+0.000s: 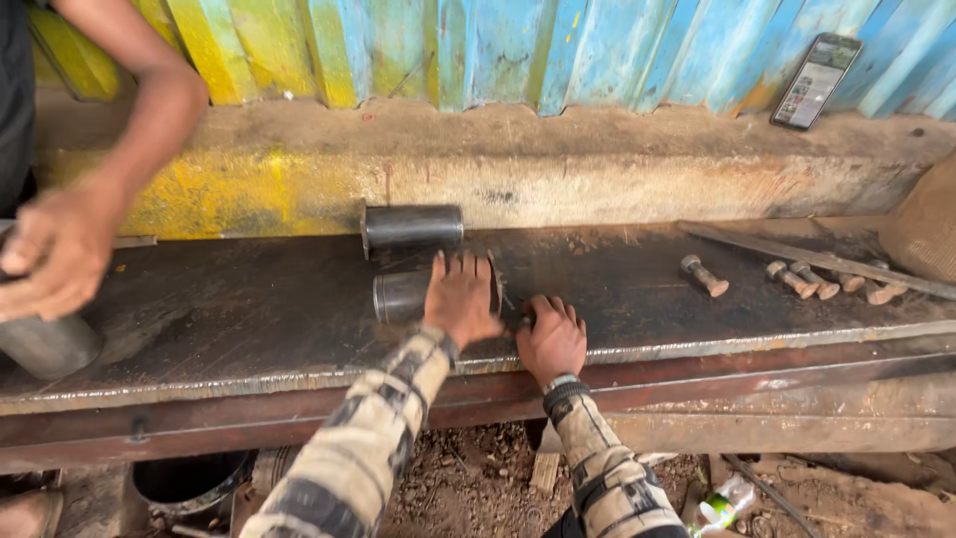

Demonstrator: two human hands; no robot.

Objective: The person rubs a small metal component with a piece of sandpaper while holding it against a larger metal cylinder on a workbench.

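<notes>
My left hand (461,296) lies flat, fingers spread, on top of a short grey metal cylinder (400,296) lying on its side on the dark steel bench plate (249,319). My right hand (553,337) rests just right of it, fingers curled down on the plate near the front edge; whether it holds anything small is hidden. A second, darker metal cylinder (412,227) lies behind, against the bench's back ledge. Both my sleeves are camouflage-patterned.
Another person's hand (55,254) at the far left grips an upright metal cylinder (45,344). Several bolts (797,279) and a flat metal bar (817,261) lie at the right. A phone (817,82) leans on the painted corrugated wall. A sack (926,229) sits far right.
</notes>
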